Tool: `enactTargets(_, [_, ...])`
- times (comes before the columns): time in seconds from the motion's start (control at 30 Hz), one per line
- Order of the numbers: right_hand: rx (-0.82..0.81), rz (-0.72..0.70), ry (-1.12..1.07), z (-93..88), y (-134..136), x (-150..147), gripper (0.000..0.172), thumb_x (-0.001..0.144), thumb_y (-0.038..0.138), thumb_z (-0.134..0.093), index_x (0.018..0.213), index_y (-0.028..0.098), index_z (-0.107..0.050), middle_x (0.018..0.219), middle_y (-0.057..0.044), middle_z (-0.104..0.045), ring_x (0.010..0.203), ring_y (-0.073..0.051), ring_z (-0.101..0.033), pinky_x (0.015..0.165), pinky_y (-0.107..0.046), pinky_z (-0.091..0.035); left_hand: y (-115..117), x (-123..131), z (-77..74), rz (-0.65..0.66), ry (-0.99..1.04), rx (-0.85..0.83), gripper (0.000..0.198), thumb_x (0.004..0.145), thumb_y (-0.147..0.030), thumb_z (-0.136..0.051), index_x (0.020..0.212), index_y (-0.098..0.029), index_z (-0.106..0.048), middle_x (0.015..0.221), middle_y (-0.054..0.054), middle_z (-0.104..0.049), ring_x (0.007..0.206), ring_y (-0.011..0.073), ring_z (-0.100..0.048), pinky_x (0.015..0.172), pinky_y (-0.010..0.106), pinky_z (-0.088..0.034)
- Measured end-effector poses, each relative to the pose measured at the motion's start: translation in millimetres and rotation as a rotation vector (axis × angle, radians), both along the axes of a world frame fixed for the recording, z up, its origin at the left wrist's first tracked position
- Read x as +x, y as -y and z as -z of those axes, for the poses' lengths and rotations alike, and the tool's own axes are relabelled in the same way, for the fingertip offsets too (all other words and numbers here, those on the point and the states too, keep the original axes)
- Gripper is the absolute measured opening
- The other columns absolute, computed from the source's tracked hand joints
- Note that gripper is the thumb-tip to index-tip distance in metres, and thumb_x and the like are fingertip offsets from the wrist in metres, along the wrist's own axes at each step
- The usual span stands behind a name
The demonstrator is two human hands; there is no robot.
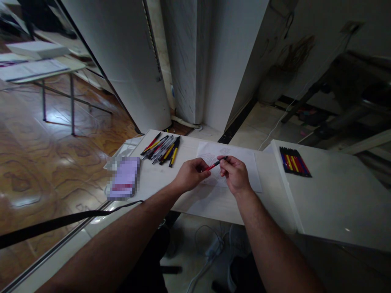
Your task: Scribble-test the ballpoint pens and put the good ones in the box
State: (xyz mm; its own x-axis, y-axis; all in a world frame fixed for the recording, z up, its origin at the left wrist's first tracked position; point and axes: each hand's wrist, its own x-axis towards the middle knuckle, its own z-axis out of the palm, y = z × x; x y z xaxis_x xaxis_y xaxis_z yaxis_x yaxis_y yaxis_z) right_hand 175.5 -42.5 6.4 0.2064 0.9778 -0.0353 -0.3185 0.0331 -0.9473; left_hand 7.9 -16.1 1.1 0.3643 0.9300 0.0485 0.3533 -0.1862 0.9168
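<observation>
Between my two hands, over a sheet of paper, is a red pen with a black end (213, 165). The fingers of my left hand (191, 174) pinch its red end. At the black end, my right hand (234, 174) grips it with thumb and fingers. Beneath them lies the white sheet (252, 175), covered in scribbled lines. To the left of my hands is a loose pile of pens (161, 149) in red, yellow, black and clear. On the raised surface at the right, several pens (295, 162) lie side by side in a row.
A blurred-out purple item (124, 177) rests at the left edge of the white table (198, 203). The higher white surface (339, 195) adjoins it on the right. A black strap (73, 219) crosses at left. Cables and a power strip (214, 248) lie on the floor below.
</observation>
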Motion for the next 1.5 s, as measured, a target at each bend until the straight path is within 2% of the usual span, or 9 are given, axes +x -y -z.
enactTargets(0.2, [0.002,-0.010,-0.001,0.4,0,1,0.018,0.069,0.028,-0.071,0.083,0.018,-0.072,0.059,0.005,-0.052,0.049,-0.007,-0.042,0.046,-0.022,-0.036,0,-1,-6.6,0.094,-0.018,-0.041,0.031,0.082,-0.040,-0.058,0.091,-0.014,-0.072,0.070,0.002,-0.064,0.062,0.0127,-0.052,0.057,0.023,-0.037])
enactTargets(0.33, [0.007,-0.019,-0.001,-0.6,1,0,0.018,0.069,0.028,-0.071,0.083,0.018,-0.072,0.058,0.005,-0.052,0.049,-0.007,-0.042,0.046,-0.022,-0.036,0,-1,-8.3,0.133,-0.015,-0.074,0.032,0.083,-0.039,-0.055,0.089,-0.013,-0.072,0.068,0.002,-0.063,0.058,0.0116,-0.049,0.054,0.023,-0.035])
enactTargets(0.63, [0.030,-0.009,0.011,0.7,1,-1,0.017,0.070,0.027,-0.070,0.084,0.018,-0.073,0.059,0.004,-0.052,0.049,-0.007,-0.042,0.046,-0.022,-0.035,-1,-1,-1.8,0.046,0.020,-0.013,0.025,0.075,-0.037,-0.067,0.083,-0.014,-0.069,0.065,0.000,-0.059,0.058,0.0106,-0.048,0.053,0.021,-0.035])
enactTargets(0.93, [0.019,-0.002,0.010,0.1,0,-2,0.017,0.070,0.027,-0.071,0.084,0.018,-0.073,0.060,0.004,-0.053,0.049,-0.007,-0.043,0.046,-0.022,-0.035,-1,-1,2.6,-0.019,0.001,0.007,0.024,0.072,-0.038,-0.070,0.081,-0.015,-0.068,0.064,-0.001,-0.058,0.058,0.0108,-0.047,0.052,0.022,-0.034])
enactTargets(1.1, [0.012,0.000,0.002,1.6,0,1,0.018,0.071,0.028,-0.071,0.084,0.017,-0.073,0.057,0.005,-0.051,0.048,-0.007,-0.042,0.046,-0.022,-0.035,1,0,-6.8,0.079,0.030,-0.069,0.030,0.080,-0.040,-0.061,0.087,-0.013,-0.071,0.067,0.001,-0.061,0.059,0.0111,-0.048,0.054,0.023,-0.035])
enactTargets(1.2, [-0.001,-0.026,-0.027,1.7,0,1,0.020,0.071,0.030,-0.071,0.086,0.016,-0.073,0.055,0.005,-0.050,0.048,-0.007,-0.042,0.046,-0.021,-0.035,2,1,-11.5,0.139,0.060,-0.153,0.029,0.081,-0.038,-0.058,0.084,-0.012,-0.071,0.064,0.000,-0.060,0.054,0.0095,-0.045,0.052,0.022,-0.033])
enactTargets(1.37, [-0.007,-0.028,-0.024,1.2,0,0,0.023,0.072,0.032,-0.072,0.087,0.016,-0.073,0.056,0.005,-0.050,0.048,-0.006,-0.042,0.046,-0.021,-0.035,3,2,-13.6,0.141,0.110,-0.219,0.026,0.077,-0.039,-0.062,0.075,-0.013,-0.065,0.054,-0.004,-0.051,0.047,0.0072,-0.040,0.047,0.021,-0.029])
enactTargets(1.5, [-0.010,0.003,0.014,1.4,-1,-1,0.022,0.070,0.033,-0.073,0.084,0.015,-0.073,0.056,0.004,-0.051,0.048,-0.007,-0.042,0.045,-0.021,-0.034,3,2,-11.2,0.130,0.109,-0.254,0.025,0.074,-0.038,-0.067,0.075,-0.014,-0.063,0.055,-0.004,-0.052,0.046,0.0076,-0.042,0.045,0.020,-0.029])
